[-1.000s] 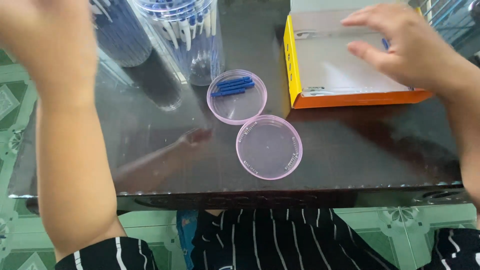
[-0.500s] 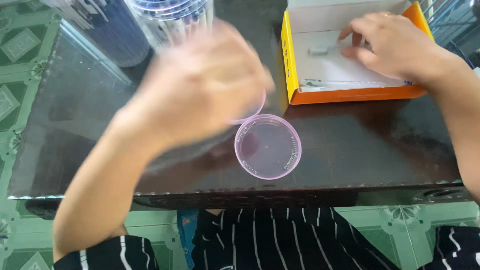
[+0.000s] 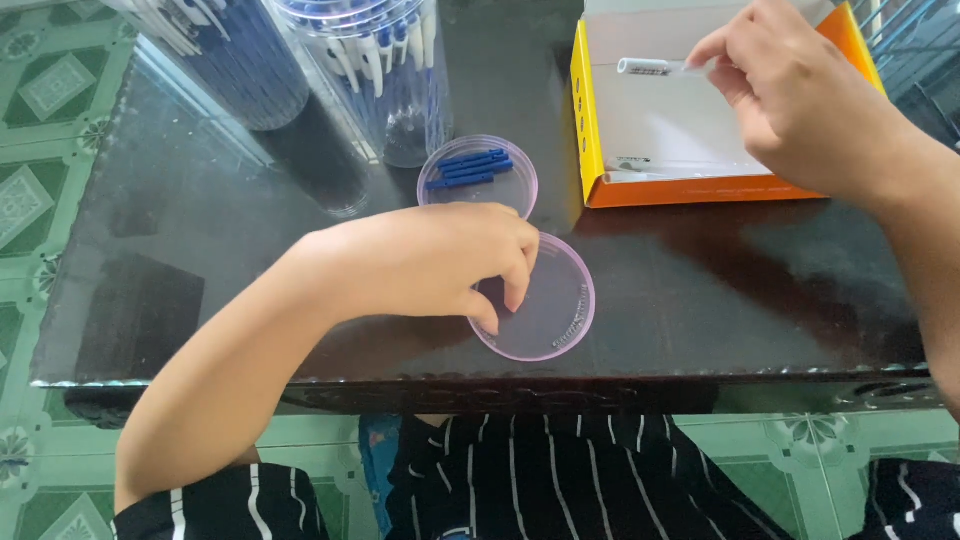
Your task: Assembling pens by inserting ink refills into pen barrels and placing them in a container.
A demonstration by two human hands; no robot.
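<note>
Glass covered the dark tabletop (image 3: 700, 290), and at the far left, well beyond the fingers of the left hand, stood a clear plastic container (image 3: 215, 60) with a second clear tub (image 3: 385, 70) of blue-and-white pens just to its right. The left hand (image 3: 420, 265) lay palm down near the front edge, its fingers (image 3: 515, 290) curled downward with the tips resting inside the near pink-rimmed petri dish (image 3: 545, 310); the fingers were loosely bunched, slightly apart at the tips, and whether they pinched anything could not be told. A thin line of small pieces (image 3: 573, 325) lay along the inner right wall of that dish, just right of the fingertips. Touching its rim on the far side, just beyond the knuckles, sat a second petri dish (image 3: 478, 175) holding several short blue sticks (image 3: 470, 170). Further right, an open cardboard box (image 3: 600, 150) with yellow and orange sides rested on the table, its white inside facing up. Above it the right hand (image 3: 800, 100) hovered, thumb and forefinger closed on the end of a slim white tube (image 3: 650, 67) that pointed leftward from the fingertips, over the box's floor. A striped dark shirt (image 3: 560, 470) showed below the table edge.
</note>
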